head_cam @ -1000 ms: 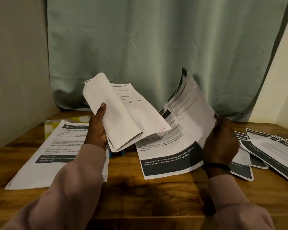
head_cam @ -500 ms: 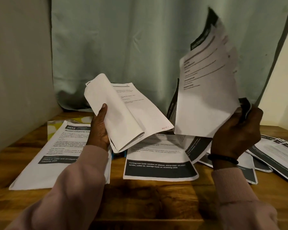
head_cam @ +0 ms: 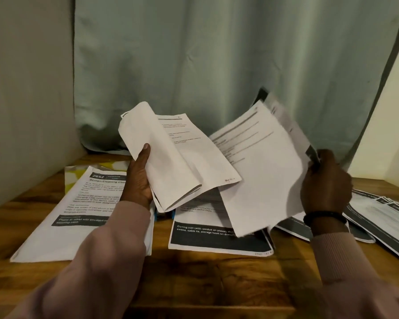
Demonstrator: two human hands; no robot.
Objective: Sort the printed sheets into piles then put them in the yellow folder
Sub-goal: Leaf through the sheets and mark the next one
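At centre frame our left hand (head_cam: 137,180) gripped a folded bundle of sheets (head_cam: 177,157), kept aloft as the unsorted stock. Our right hand (head_cam: 325,183) pinched a blurred sheet (head_cam: 260,166), probably bound for the middle pile (head_cam: 219,240). The yellow folder (head_cam: 75,174) lay centre left under another pile (head_cam: 78,212).

sleeves (head_cam: 115,245): pale pink, ribbed cuffs | right wrist: black band (head_cam: 323,217)

Matt paper printed sheets (head_cam: 258,171) on a smooth, grained wooden table (head_cam: 205,279), soft cloth curtain (head_cam: 217,65) behind
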